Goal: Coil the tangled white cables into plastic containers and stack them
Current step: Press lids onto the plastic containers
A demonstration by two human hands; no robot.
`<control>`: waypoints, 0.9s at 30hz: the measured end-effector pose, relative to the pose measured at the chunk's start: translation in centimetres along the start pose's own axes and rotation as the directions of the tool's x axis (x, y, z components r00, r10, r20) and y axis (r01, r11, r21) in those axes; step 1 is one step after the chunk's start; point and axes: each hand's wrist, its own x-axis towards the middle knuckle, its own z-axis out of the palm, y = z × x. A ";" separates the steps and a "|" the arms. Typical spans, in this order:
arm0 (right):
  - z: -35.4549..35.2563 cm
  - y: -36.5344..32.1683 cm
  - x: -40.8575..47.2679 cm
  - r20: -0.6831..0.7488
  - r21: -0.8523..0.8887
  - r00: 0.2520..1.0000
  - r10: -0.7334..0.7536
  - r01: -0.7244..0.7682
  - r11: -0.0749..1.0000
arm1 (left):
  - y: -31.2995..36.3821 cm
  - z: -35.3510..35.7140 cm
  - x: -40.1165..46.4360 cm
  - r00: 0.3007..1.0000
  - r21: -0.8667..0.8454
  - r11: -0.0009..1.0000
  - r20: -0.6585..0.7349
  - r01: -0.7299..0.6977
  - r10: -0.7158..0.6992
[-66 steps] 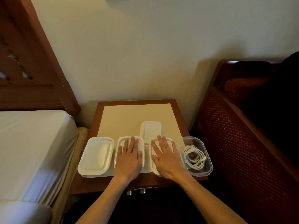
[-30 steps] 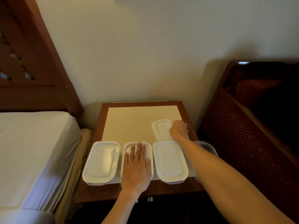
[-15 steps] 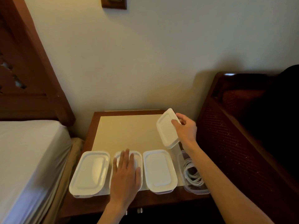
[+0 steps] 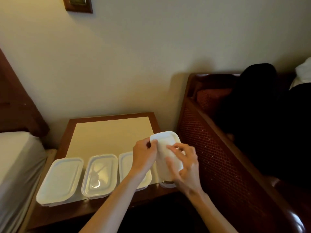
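Note:
Along the front of the wooden bedside table point(image 4: 107, 118) stand three lidded plastic containers: left point(image 4: 60, 179), middle point(image 4: 100, 174), and a third point(image 4: 126, 165) partly behind my left wrist. A white lid point(image 4: 165, 142) lies over the rightmost container point(image 4: 165, 184), whose front rim alone shows; the cable inside is hidden. My left hand point(image 4: 144, 157) pinches the lid's far left edge. My right hand point(image 4: 183, 163) lies on top of the lid with its fingers spread.
A bed with a white sheet point(image 4: 15, 165) borders the table on the left. A dark wooden sofa with a woven side point(image 4: 210, 148) stands tight against the right. The wall is close behind, and the back half of the tabletop is bare.
My right hand brought the lid from the back of the table down over the rightmost container. My left hand left the middle container and took the lid's edge.

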 end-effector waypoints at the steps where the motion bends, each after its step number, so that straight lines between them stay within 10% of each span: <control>1: -0.4 0.9 0.1 -0.019 -0.071 0.991 0.131 -0.132 0.989 | -0.2 0.4 0.1 0.999 -0.017 0.999 0.034 0.039 -0.038; 5: -0.4 4.3 1.2 0.302 -0.103 0.810 0.503 -0.496 0.862 | -1.2 2.0 0.6 0.990 -0.011 0.992 0.061 0.124 -0.124; 14: 3.6 4.7 0.2 0.178 -0.422 0.832 0.525 -0.418 0.805 | -4.6 4.4 1.5 0.979 0.568 0.812 0.202 -0.132 0.018; 27: 4.4 7.2 -0.4 0.194 -0.389 0.827 0.528 -0.429 0.815 | -6.1 5.3 3.1 0.915 0.681 0.640 0.393 -0.356 0.091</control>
